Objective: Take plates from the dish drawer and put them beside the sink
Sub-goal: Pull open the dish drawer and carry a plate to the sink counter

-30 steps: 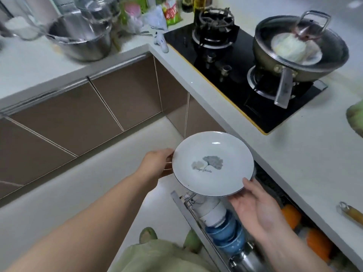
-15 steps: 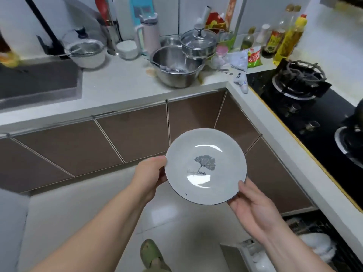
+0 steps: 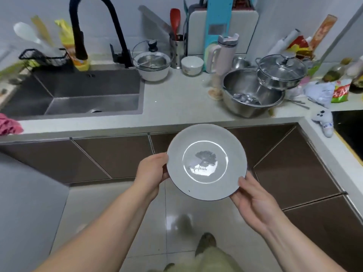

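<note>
Head view: plate (image 3: 206, 161) gripped at opposite rims by left hand (image 3: 151, 171), right hand (image 3: 253, 201) fingers; bare counter (image 3: 176, 103) between sink (image 3: 78, 93), steel bowl (image 3: 251, 95).

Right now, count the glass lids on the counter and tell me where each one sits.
2. One glass lid sits on the white bowl right of the sink; the other glass lid covers a steel pot resting in the big steel bowl. Clutter may hide more.
</note>
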